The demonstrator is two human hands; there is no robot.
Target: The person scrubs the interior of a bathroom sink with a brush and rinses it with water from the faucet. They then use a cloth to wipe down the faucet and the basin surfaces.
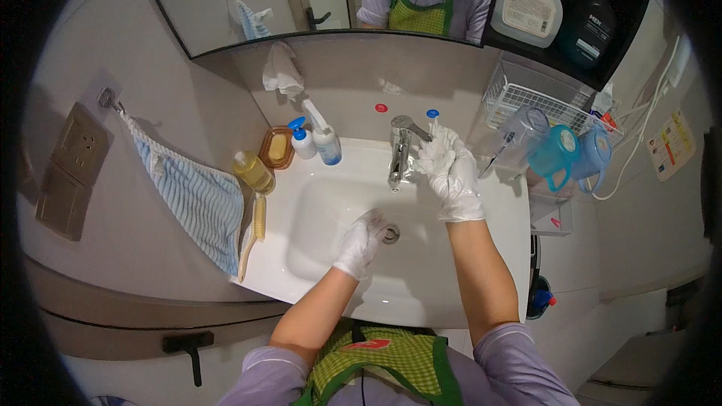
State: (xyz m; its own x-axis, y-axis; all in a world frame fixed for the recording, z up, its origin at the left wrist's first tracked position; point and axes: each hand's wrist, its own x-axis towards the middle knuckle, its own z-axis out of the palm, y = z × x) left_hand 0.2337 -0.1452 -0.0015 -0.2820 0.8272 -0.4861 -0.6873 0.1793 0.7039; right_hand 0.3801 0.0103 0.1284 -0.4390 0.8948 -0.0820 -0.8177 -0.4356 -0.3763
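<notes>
A white washbasin (301, 214) with a chrome tap (401, 152) lies before me. Thin white gloves cover both my hands. Inside the bowl, beside the drain (390, 234), my left hand (361, 243) reaches low with its fingers loosely extended and slightly blurred; nothing shows in it. My right hand (460, 192) is closed on a crumpled white cloth (436, 149), right by the tip of the tap's lever. Its fingertips are partly hidden by the cloth. No running water can be made out from the spout.
On the left rim stand a soap dish (277, 147), pump bottle (302, 140), spray bottle (326, 143), yellow bottle (254, 173) and brush (254, 233). A striped towel (192, 195) hangs left. Cups (555, 153) and a wire basket (526, 101) sit right, under a bottle shelf (560, 53).
</notes>
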